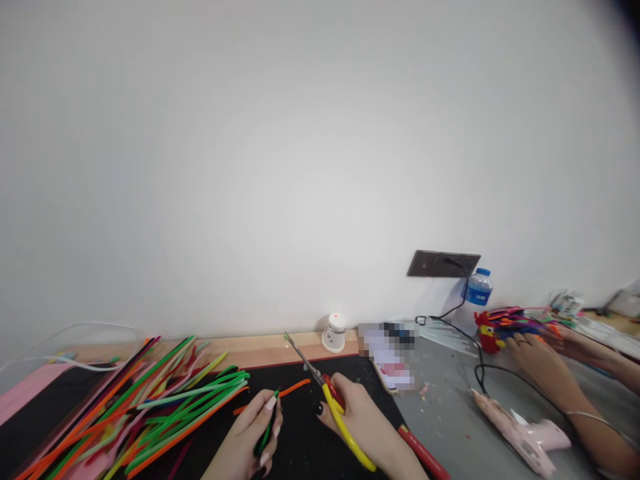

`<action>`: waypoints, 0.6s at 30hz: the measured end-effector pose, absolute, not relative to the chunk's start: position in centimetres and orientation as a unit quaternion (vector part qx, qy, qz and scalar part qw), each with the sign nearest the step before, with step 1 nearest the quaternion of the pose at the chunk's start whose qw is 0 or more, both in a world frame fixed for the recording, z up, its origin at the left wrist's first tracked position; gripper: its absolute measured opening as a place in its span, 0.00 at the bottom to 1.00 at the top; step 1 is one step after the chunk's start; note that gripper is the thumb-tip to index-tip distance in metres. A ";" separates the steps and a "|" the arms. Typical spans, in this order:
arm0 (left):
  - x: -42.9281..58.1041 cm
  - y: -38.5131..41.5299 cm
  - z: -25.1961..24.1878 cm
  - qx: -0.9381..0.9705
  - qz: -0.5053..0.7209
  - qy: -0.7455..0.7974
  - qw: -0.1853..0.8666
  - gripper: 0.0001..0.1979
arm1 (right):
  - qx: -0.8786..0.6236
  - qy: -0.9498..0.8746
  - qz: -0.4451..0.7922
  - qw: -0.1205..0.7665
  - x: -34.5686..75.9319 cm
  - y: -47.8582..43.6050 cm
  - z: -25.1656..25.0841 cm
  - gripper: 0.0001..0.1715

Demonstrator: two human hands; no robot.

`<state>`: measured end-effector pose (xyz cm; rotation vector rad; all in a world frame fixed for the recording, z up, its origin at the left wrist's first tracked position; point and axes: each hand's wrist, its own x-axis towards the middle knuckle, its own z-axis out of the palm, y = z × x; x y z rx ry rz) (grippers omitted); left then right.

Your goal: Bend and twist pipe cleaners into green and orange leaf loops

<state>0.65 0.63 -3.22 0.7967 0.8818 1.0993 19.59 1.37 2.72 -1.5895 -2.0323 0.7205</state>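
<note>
My left hand (253,433) is closed around a short green pipe cleaner (269,427) just above the black mat (295,453). My right hand (357,420) grips yellow-and-red-handled scissors (320,383), whose blades point up and to the left, slightly apart. An orange pipe cleaner piece (295,388) lies on the mat between my hands, close to the blades. A big pile of green, orange, pink and other coloured pipe cleaners (150,407) lies to the left of my left hand.
A pink glue gun (520,433) with a black cord lies on the grey surface at right. Another person's hands (540,360) work on a colourful pipe-cleaner figure (500,327). A water bottle (477,290), a wall socket (443,264) and an upturned white cup (334,332) are at the back.
</note>
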 end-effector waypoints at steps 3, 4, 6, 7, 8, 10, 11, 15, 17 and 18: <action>0.4 0.8 -3.2 0.365 0.497 0.382 0.688 0.17 | -0.586 -0.745 0.253 0.195 19.9 0.8 2.3 0.12; 0.3 0.8 -3.2 0.366 0.502 0.375 0.688 0.16 | -0.591 -0.748 0.242 0.181 20.0 0.7 2.1 0.12; 0.1 0.9 -3.4 0.366 0.514 0.363 0.686 0.15 | -0.598 -0.756 0.217 0.155 20.0 0.6 1.8 0.12; 0.1 1.0 -3.5 0.369 0.519 0.358 0.683 0.15 | -0.598 -0.761 0.207 0.143 20.0 0.6 1.7 0.12; 0.0 1.0 -3.7 0.375 0.522 0.355 0.679 0.14 | -0.597 -0.766 0.199 0.133 19.9 0.6 1.6 0.12; -0.1 1.2 -3.9 0.398 0.520 0.351 0.669 0.13 | -0.592 -0.775 0.186 0.120 19.6 0.5 1.5 0.13; -0.2 1.2 -4.0 0.411 0.519 0.350 0.663 0.14 | -0.589 -0.779 0.180 0.118 19.5 0.5 1.4 0.13; -0.3 1.2 -4.0 0.421 0.516 0.369 0.648 0.14 | -0.582 -0.786 0.169 0.125 19.0 0.3 1.0 0.15; -0.3 1.2 -3.8 0.417 0.511 0.380 0.649 0.14 | -0.582 -0.784 0.176 0.123 18.8 0.2 0.9 0.15; -0.2 1.1 -3.7 0.417 0.510 0.380 0.649 0.15 | -0.583 -0.783 0.181 0.121 18.8 0.1 0.9 0.15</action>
